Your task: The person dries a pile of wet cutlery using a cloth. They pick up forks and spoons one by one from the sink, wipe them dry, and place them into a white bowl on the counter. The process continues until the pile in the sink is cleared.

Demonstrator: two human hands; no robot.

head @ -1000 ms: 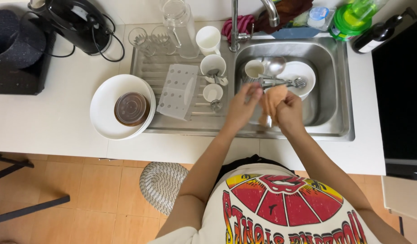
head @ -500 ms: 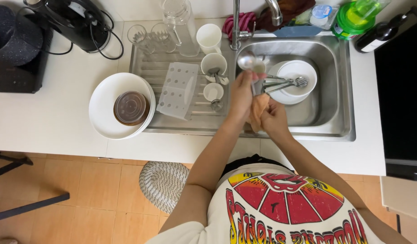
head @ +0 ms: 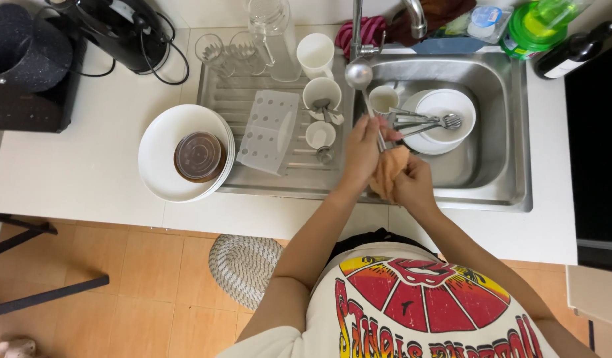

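1. at the far left a dark speckled pot (head: pixel 24 46) sits on a black hob, with a black kettle (head: pixel 123 26) just beside it at the back of the white counter (head: pixel 74 166).
2. a stack of white plates (head: pixel 163 172) rests on the counter, touching the left edge of the draining board (head: pixel 233 99); a brown lid (head: pixel 198 156) lies on top of it.
3. on the draining board stand glasses (head: pixel 216 52), a clear jug, a white perforated holder (head: pixel 269 131) lying on its side, and white cups (head: pixel 321 93).
4. the left hand (head: pixel 362 147) is closed around the handle of a steel ladle (head: pixel 364 89). the ladle's long axis runs nearly straight away from the person, bowl at the far end, just below the tap and over the sink's left rim.
5. the right hand (head: pixel 412 187) grips an orange sponge (head: pixel 388 171) pressed against the lower end of the handle; how far the sponge wraps around it is hard to tell.
6. in the sink (head: pixel 501 159) white plates (head: pixel 445 119) carry cutlery (head: pixel 425 121), with a small cup (head: pixel 384 99) beside them.
7. a green bottle (head: pixel 538 26) and a dark bottle (head: pixel 574 50) stand at the far right.
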